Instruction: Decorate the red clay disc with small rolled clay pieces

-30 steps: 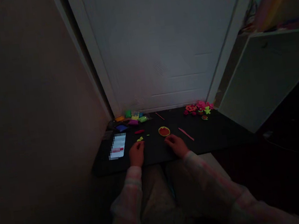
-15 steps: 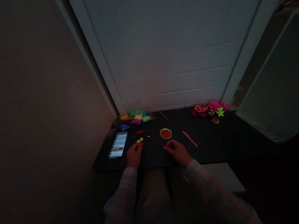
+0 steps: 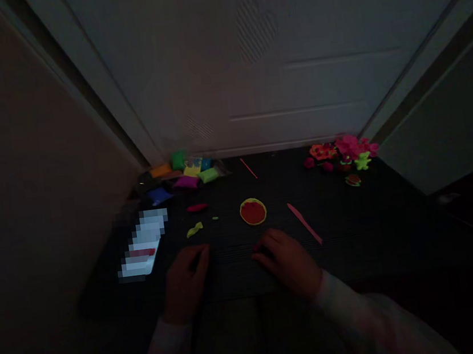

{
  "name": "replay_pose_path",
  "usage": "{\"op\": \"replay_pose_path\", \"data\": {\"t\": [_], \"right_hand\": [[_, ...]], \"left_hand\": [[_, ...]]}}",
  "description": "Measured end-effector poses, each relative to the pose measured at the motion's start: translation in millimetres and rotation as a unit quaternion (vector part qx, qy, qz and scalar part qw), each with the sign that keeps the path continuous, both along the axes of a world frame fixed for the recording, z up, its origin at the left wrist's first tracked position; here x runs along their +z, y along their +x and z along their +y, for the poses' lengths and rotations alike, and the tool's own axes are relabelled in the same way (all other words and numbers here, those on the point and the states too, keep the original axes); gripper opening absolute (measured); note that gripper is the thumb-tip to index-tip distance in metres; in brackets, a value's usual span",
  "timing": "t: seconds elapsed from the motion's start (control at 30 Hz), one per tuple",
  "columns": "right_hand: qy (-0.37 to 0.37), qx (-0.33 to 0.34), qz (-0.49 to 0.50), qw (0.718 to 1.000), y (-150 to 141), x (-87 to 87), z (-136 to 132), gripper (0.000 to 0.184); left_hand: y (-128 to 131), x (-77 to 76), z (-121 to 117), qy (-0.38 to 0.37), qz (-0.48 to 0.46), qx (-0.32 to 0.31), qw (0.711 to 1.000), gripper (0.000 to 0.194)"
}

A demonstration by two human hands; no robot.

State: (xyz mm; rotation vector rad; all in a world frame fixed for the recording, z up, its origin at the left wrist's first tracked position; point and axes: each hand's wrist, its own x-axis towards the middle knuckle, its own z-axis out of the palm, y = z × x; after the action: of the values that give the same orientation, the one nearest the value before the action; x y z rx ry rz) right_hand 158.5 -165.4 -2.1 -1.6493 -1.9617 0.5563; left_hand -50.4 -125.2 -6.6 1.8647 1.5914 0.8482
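Observation:
On the dark table, a round red clay disc with a yellow rim (image 3: 253, 212) lies flat in the middle, like a small pizza. My right hand (image 3: 287, 260) is just below it, fingers curled, with a small dark red bit of clay (image 3: 256, 248) at the fingertips. To the left, my left hand (image 3: 188, 280) rests near the table's front, thumb and fingers drawn together; whatever they pinch, if anything, is hidden. Above it lie a twisted yellow clay piece (image 3: 195, 230), a tiny pale green bit (image 3: 215, 218) and a dark pink clay roll (image 3: 197, 207).
A pink plastic knife (image 3: 305, 223) lies right of the disc, a thin pink stick (image 3: 248, 168) behind. Several clay packets (image 3: 186, 182) sit back left, beside a phone (image 3: 145, 240). Pink clay flowers (image 3: 351, 147), a yellow-green bear (image 3: 363, 161) and a small burger (image 3: 353, 180) are back right.
The view has shifted closer to the table. My left hand has drawn back from the yellow piece, which now shows fully. My right hand stays below the disc, fingers still curled.

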Motion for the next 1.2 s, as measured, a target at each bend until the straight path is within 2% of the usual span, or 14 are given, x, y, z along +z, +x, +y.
{"op": "replay_pose_path", "data": {"t": [0.1, 0.17, 0.27, 0.33, 0.43, 0.6, 0.77, 0.9, 1.0, 1.13, 1.2], "right_hand": [[-0.017, 0.015, -0.020, 1.000, 5.4, -0.6, -2.5, 0.020], [0.002, 0.038, -0.049, 0.998, 10.5, -0.4, -6.5, 0.028], [0.032, 0.075, -0.154, 0.985, 16.9, 2.5, -12.2, 0.040], [0.048, 0.079, -0.218, 0.972, 17.8, 6.1, -14.2, 0.041], [0.077, 0.073, -0.263, 0.959, 14.2, 12.2, -13.8, 0.039], [0.105, 0.108, -0.270, 0.951, 9.3, 16.1, -8.0, 0.034], [0.072, 0.070, -0.282, 0.954, 11.9, 12.9, -5.5, 0.039], [0.080, 0.114, -0.273, 0.952, 13.1, 12.8, -6.4, 0.039], [0.069, 0.089, -0.288, 0.951, 14.6, 13.5, -7.1, 0.041], [0.083, 0.120, -0.272, 0.951, 16.2, 13.7, -9.2, 0.040], [0.073, 0.097, -0.280, 0.952, 16.6, 13.4, -10.1, 0.040]], "left_hand": [[-0.6, 2.1, -1.2, 0.020, 0.043, -0.016, 0.999, 0.026], [0.1, 4.1, -2.8, 0.024, 0.059, -0.035, 0.997, 0.025], [0.9, 5.7, -4.6, 0.026, 0.072, -0.054, 0.996, 0.022], [0.0, 5.3, -5.2, 0.020, 0.081, -0.059, 0.995, 0.020], [-2.6, 4.2, -5.1, 0.015, 0.089, -0.072, 0.993, 0.018], [-4.0, 5.6, -4.7, 0.020, 0.101, -0.091, 0.990, 0.018], [-3.1, 7.9, -4.9, 0.018, 0.108, -0.095, 0.989, 0.017], [-2.7, 9.2, -3.9, 0.022, 0.114, -0.095, 0.989, 0.016], [-2.0, 10.9, -3.0, 0.024, 0.119, -0.102, 0.987, 0.016], [-1.0, 11.0, -1.9, 0.022, 0.124, -0.104, 0.987, 0.015], [-0.7, 9.6, -1.5, 0.020, 0.125, -0.104, 0.986, 0.016]]}}
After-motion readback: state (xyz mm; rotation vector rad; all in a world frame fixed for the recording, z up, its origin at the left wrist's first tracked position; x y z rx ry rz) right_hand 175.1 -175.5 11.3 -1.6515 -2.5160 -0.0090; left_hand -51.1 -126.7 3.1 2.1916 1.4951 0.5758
